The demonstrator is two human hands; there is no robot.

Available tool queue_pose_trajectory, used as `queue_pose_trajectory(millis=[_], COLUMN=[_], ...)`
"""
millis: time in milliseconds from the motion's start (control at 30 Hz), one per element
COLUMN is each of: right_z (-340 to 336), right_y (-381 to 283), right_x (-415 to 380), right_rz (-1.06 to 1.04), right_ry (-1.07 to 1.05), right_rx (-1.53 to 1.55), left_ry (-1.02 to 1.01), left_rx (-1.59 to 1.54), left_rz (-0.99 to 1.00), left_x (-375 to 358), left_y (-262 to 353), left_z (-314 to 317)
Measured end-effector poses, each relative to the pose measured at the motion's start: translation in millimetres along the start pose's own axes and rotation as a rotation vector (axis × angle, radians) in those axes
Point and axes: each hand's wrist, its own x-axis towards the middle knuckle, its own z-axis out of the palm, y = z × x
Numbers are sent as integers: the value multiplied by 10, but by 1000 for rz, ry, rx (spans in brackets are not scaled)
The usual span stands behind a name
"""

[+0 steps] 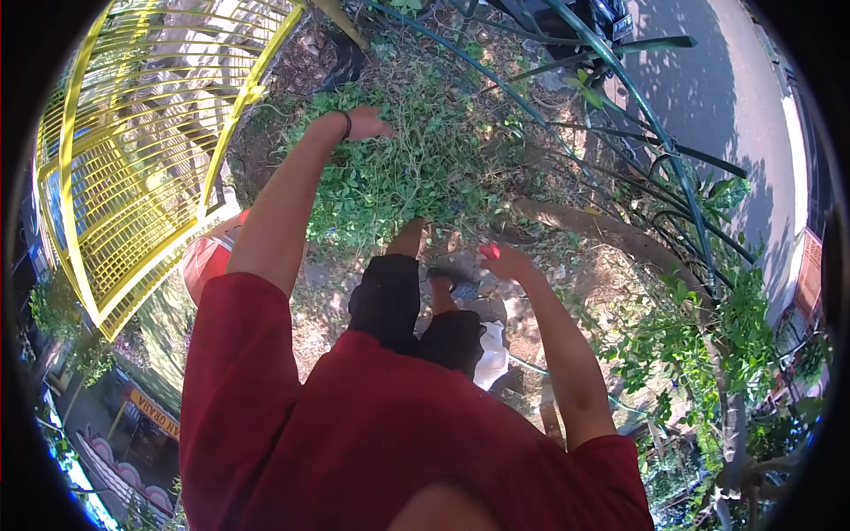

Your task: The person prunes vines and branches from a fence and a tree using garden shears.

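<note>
My left hand (365,124), with a dark band at the wrist, reaches over a heap of cut or pulled green weeds (390,177). Its fingers look stretched out at the edge of the greenery, partly lost among the stems. Lower and to the right, my right hand (509,263) is closed around a small pinkish-red piece (490,251), perhaps a handle; the rest of it is hidden or too blurred to name. My foot in a dark sandal (456,281) stands on the ground below the weeds.
A yellow metal fence (159,142) rises at the left, with a red and white rounded object (211,257) beside it. Green metal bars (655,124) and a leaning tree trunk (620,234) cross the right side. A paved road (708,80) lies beyond. Something white (492,356) lies near my legs.
</note>
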Motion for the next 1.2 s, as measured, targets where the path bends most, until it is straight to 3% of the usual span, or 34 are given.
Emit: queue_pose_trajectory(millis=[33, 133, 200, 233, 300, 333, 400, 467, 600, 667, 733, 833, 900, 933, 1000, 1067, 1133, 1200], right_z=[26, -43, -91, -92, 46, 86, 135, 192, 366, 486, 624, 633, 561, 529, 558, 579, 580, 613], right_y=[64, 148, 166, 181, 303, 361, 406, 471, 634, 740, 896, 855, 745, 731, 763, 773, 774, 814], right_x=[-32, -190, -327, -359, -356, -356, -392, -455, -532, -448, -332, -401, -488, -531, -539, -564, -616, -592], right_rz=[-6, -8, 24, 52, 30, 11, 33, 63, 89, 85, 97, 103, 130, 158, 128, 93, 44, 34], right_ry=[76, 61, 69, 83, 140, 202, 227, 252, 225, 253, 174, 237, 234, 234, 265, 297, 347, 338], right_rx=[74, 196, 233, 267, 343, 408, 392, 375, 426, 429, 512, 514, 515, 509, 493, 478, 523, 546], left_ry=[52, 405, 577, 575, 458, 454, 539, 459, 651, 831, 821, 668, 835, 836, 820, 721, 299, 154], left_rx=[26, -49, -334, -328, -737, -731, -680, -605, -370, 148, 152, 369, 505, 504, 670, 668, 742, 742], left_rz=[-50, 183, 320, 317, 261, 262, 120, 184, 211, 232, 227, 52, 293, 296, 580, 644, 526, 392], left_x=[20, 435, 809, 706, 295, 292, 319, 512, 442, 307, 161, 178, 389, 560, 868, 726, 434, 514], left_y=[225, 589, 821, 1036, 1533, 1635, 1793, 1616, 1533, 1556, 1682, 1769, 1583, 1484, 1252, 1168, 1082, 575], left_z=[-183, -562, -692, -737, -935, -960, -949, -997, -1015, -1060, -1037, -1030, -1060, -1034, -853, -276, 392, 1187])
